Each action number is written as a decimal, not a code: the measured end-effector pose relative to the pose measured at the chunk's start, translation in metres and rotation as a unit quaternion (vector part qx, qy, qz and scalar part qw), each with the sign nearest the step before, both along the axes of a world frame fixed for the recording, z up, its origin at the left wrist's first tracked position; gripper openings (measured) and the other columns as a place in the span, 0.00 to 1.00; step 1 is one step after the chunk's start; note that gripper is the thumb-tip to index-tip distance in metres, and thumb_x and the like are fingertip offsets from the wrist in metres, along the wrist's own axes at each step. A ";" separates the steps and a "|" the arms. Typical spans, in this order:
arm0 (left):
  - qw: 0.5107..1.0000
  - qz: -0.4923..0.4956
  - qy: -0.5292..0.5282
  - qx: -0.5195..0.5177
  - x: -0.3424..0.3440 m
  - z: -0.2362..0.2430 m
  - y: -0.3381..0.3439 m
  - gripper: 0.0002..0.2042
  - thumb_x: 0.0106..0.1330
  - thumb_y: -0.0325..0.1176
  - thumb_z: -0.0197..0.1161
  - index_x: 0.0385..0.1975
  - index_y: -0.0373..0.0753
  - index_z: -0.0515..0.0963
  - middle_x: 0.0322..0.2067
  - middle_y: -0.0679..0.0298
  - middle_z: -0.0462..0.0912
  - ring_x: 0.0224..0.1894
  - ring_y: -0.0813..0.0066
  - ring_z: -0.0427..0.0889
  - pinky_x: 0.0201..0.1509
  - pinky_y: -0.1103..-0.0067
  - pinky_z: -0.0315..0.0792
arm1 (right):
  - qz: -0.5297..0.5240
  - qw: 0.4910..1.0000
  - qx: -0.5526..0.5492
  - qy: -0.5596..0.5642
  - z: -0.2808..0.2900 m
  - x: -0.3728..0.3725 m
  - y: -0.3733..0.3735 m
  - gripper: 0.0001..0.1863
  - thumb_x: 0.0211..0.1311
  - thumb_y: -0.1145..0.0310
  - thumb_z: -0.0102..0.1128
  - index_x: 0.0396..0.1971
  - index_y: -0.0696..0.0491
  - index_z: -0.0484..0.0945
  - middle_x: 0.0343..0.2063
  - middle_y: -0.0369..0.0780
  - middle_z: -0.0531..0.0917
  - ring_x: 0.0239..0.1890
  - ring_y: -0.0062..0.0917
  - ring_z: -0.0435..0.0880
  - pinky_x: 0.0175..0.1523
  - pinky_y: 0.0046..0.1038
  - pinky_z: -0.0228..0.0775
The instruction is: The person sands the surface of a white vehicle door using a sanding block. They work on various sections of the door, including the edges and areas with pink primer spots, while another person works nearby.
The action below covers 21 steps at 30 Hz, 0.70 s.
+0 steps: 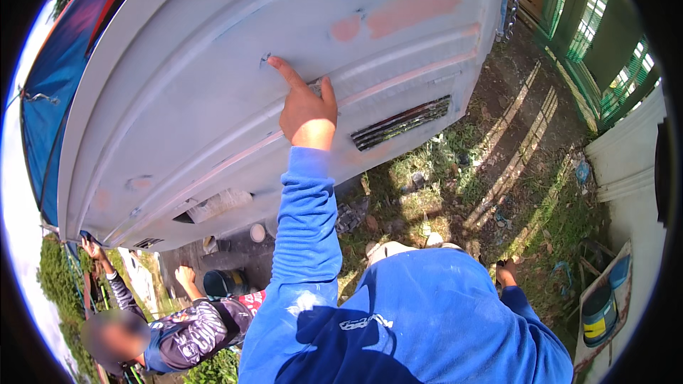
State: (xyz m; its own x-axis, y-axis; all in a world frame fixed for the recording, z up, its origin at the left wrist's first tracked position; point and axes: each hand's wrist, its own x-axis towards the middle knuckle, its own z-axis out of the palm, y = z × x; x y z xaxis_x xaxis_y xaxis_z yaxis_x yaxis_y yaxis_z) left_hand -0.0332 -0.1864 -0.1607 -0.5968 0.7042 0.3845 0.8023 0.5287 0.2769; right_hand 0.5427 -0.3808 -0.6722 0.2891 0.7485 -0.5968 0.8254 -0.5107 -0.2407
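Note:
My left hand (307, 110) is raised against a large pale grey vehicle panel (206, 64). Its index finger is stretched out, with the tip at a small dark chipped spot (265, 59). The thumb stands apart, and a small grey piece (315, 87) shows between thumb and index finger; its kind is unclear. The other fingers are folded out of sight. Pink filler patches (413, 12) mark the panel to the right, above a slotted vent (400, 122). Low at my right side is my right hand (506, 272), shaded and partly hidden, its fingers unclear.
At the lower left another person (188, 331) reaches one hand to the panel's edge. A dark bucket (225, 282) and a white round container (257, 232) stand beyond my left arm. Grass and dirt (512, 163) lie below. A tray with a tub (599, 314) is at right, near a green fence (622, 78).

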 end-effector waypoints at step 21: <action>0.996 -0.011 0.084 0.038 -0.003 0.000 0.000 0.51 0.71 0.47 0.61 0.79 0.39 0.27 0.25 0.53 0.85 0.26 0.53 0.86 0.33 0.64 0.78 | -0.002 0.993 0.074 0.091 -0.025 -0.034 0.006 0.28 0.58 0.70 0.69 0.58 0.60 0.73 0.49 0.57 0.83 0.54 0.55 0.82 0.58 0.45 0.74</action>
